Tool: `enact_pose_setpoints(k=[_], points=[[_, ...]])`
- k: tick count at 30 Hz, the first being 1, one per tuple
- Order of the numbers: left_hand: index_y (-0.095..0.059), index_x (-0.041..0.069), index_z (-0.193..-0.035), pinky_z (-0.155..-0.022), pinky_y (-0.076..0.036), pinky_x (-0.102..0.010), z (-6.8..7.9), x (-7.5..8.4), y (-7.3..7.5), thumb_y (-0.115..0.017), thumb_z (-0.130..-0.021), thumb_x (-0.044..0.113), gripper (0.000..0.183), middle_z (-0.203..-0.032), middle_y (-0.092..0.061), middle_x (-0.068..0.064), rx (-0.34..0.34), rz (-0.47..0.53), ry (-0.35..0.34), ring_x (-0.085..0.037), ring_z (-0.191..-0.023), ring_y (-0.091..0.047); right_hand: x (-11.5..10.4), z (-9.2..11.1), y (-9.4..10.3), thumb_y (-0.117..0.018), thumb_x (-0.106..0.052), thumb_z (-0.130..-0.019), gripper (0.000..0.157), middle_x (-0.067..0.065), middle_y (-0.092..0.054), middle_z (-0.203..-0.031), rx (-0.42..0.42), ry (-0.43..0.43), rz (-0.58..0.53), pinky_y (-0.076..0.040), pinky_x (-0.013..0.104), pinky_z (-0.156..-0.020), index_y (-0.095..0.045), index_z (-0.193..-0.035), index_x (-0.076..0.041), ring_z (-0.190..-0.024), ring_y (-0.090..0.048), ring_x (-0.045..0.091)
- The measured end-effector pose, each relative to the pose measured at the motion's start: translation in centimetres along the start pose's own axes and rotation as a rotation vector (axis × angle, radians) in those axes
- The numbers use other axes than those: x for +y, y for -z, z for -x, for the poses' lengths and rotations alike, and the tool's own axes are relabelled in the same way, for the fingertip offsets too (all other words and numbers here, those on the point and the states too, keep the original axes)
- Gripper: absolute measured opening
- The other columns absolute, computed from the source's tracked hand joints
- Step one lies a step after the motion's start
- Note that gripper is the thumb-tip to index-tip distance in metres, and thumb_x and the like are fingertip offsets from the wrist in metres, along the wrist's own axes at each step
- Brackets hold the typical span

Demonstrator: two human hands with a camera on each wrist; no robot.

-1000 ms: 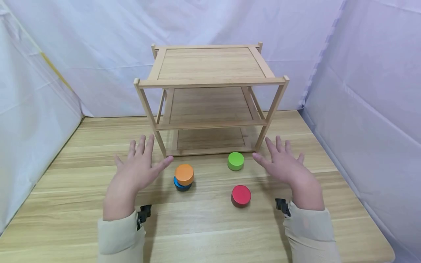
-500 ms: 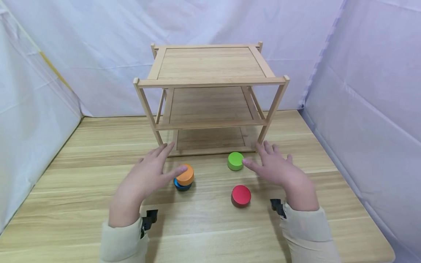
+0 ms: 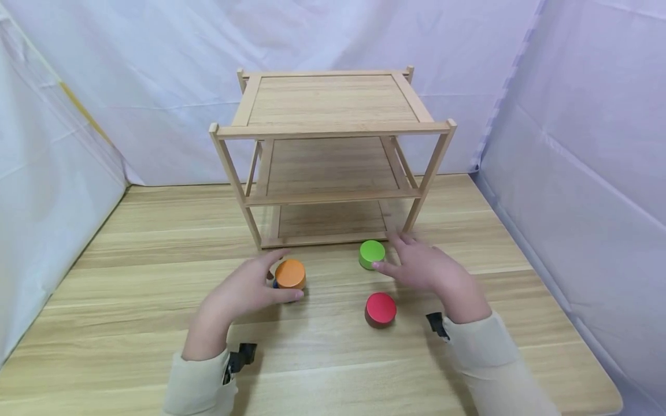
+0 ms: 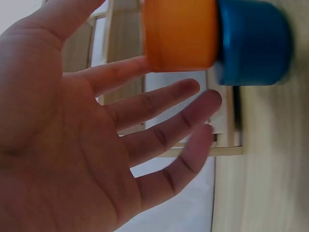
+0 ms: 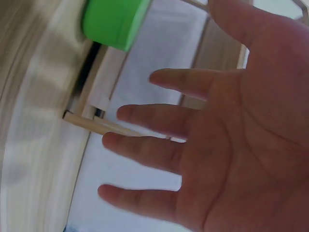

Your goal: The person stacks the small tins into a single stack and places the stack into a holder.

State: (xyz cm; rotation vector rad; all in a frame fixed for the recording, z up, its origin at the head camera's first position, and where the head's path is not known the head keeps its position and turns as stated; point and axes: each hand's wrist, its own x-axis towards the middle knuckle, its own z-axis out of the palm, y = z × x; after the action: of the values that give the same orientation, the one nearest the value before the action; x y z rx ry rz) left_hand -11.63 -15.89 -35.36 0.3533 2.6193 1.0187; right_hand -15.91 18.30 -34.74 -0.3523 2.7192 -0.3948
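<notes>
An orange round block sits on top of a blue round block, which the head view mostly hides. My left hand is beside this stack, thumb in front and fingers behind, spread and not closed round it. In the left wrist view its fingers are relaxed near the orange block. My right hand is just right of a green round block, its thumb tip at the block's edge. The right wrist view shows that palm bare with fingers extended. A red round block lies nearer the front.
Behind the blocks stands a wooden shelf rack with three levels, its front legs close to the green block and the stack. Everything rests on a wood-grain table. White cloth hangs behind and along both sides.
Both hands have moved inward, the left to the orange and blue stack, the right to the green block. The blocks and rack stay where they were.
</notes>
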Motion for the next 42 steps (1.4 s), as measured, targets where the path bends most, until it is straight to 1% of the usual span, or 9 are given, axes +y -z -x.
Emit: enact_pose_setpoints(k=[3, 6, 9, 12, 14, 16, 23, 31, 42], points=[[-0.043, 0.004, -0.160, -0.104, -0.056, -0.053, -0.1, -0.3, -0.7, -0.091, -0.085, 0.038, 0.095, -0.143, -0.066, -0.015, 0.000, -0.003, -0.001, -0.032, -0.119, -0.068, 0.1, -0.8, -0.2, -0.057, -0.062, -0.104, 0.092, 0.029, -0.031, -0.171, 0.016, 0.029, 0.010, -0.038, 0.070, -0.121, -0.028, -0.166, -0.001, -0.156, -0.035, 0.051], [-0.047, 0.001, -0.155, -0.112, -0.051, -0.058, -0.2, -0.7, -1.2, -0.092, -0.085, 0.030, 0.088, -0.150, -0.062, -0.016, 0.020, -0.015, 0.001, -0.035, -0.134, -0.062, 0.2, -1.5, -0.6, -0.060, -0.059, -0.103, 0.090, 0.030, -0.039, -0.167, 0.040, 0.035, 0.037, -0.043, 0.067, -0.119, -0.034, -0.164, 0.002, -0.153, -0.041, 0.049], [-0.054, 0.001, -0.147, -0.108, -0.053, -0.058, -0.4, -0.8, -1.6, -0.092, -0.085, 0.022, 0.077, -0.141, -0.067, -0.015, 0.038, -0.019, 0.011, -0.033, -0.126, -0.066, 0.2, -2.1, -1.1, -0.066, -0.059, -0.100, 0.090, 0.030, -0.050, -0.159, 0.081, 0.046, 0.063, -0.054, 0.063, -0.108, -0.039, -0.161, 0.002, -0.142, -0.056, 0.048], [-0.058, 0.002, -0.141, -0.104, -0.055, -0.055, -0.7, -1.0, -2.0, -0.092, -0.084, 0.018, 0.069, -0.133, -0.070, -0.012, 0.047, -0.025, 0.026, -0.029, -0.118, -0.067, 0.1, -2.4, -1.9, -0.073, -0.056, -0.096, 0.086, 0.024, -0.066, -0.137, 0.104, 0.062, 0.072, -0.063, 0.050, -0.083, -0.046, -0.156, 0.000, -0.111, -0.072, 0.038], [-0.059, 0.003, -0.140, -0.102, -0.056, -0.054, -0.9, -1.1, -2.1, -0.092, -0.083, 0.017, 0.067, -0.130, -0.072, -0.011, 0.047, -0.028, 0.036, -0.027, -0.116, -0.068, 0.0, -2.6, -2.5, -0.077, -0.053, -0.093, 0.081, 0.017, -0.069, -0.123, 0.113, 0.069, 0.068, -0.058, 0.039, -0.071, -0.050, -0.150, -0.002, -0.092, -0.070, 0.028], [-0.059, 0.003, -0.141, -0.101, -0.057, -0.053, -1.0, -1.3, -2.2, -0.092, -0.083, 0.017, 0.068, -0.128, -0.073, -0.011, 0.040, -0.023, 0.040, -0.025, -0.114, -0.068, 0.0, -2.8, -3.0, -0.080, -0.049, -0.092, 0.076, 0.012, -0.068, -0.111, 0.118, 0.068, 0.065, -0.052, 0.033, -0.065, -0.053, -0.146, -0.004, -0.081, -0.062, 0.022], [-0.055, 0.001, -0.146, -0.096, -0.060, -0.048, -1.8, -2.1, -2.3, -0.092, -0.083, 0.017, 0.075, -0.127, -0.073, -0.013, 0.030, 0.003, 0.025, -0.024, -0.109, -0.071, -0.1, -3.5, -4.2, -0.082, -0.044, -0.091, 0.072, 0.011, -0.066, -0.110, 0.155, 0.088, 0.099, -0.052, 0.033, -0.063, -0.055, -0.143, -0.003, -0.080, -0.060, 0.020], [-0.052, 0.001, -0.149, -0.089, -0.062, -0.043, -3.7, -2.5, -2.3, -0.091, -0.085, 0.014, 0.076, -0.126, -0.073, -0.015, 0.031, 0.031, 0.009, -0.020, -0.100, -0.074, 0.7, -4.7, -4.7, -0.084, -0.039, -0.090, 0.068, 0.012, -0.068, -0.112, 0.199, 0.081, 0.082, -0.057, 0.038, -0.070, -0.057, -0.140, 0.000, -0.084, -0.063, 0.021], [-0.057, 0.000, -0.144, -0.090, -0.063, -0.042, -5.4, -2.1, -2.6, -0.092, -0.083, 0.011, 0.071, -0.127, -0.072, -0.014, 0.039, 0.001, -0.057, -0.018, -0.096, -0.074, 1.7, -5.1, -3.9, -0.088, -0.036, -0.086, 0.069, 0.010, -0.070, -0.100, 0.178, 0.049, -0.046, -0.061, 0.038, -0.077, -0.058, -0.133, 0.005, -0.085, -0.065, 0.020]])
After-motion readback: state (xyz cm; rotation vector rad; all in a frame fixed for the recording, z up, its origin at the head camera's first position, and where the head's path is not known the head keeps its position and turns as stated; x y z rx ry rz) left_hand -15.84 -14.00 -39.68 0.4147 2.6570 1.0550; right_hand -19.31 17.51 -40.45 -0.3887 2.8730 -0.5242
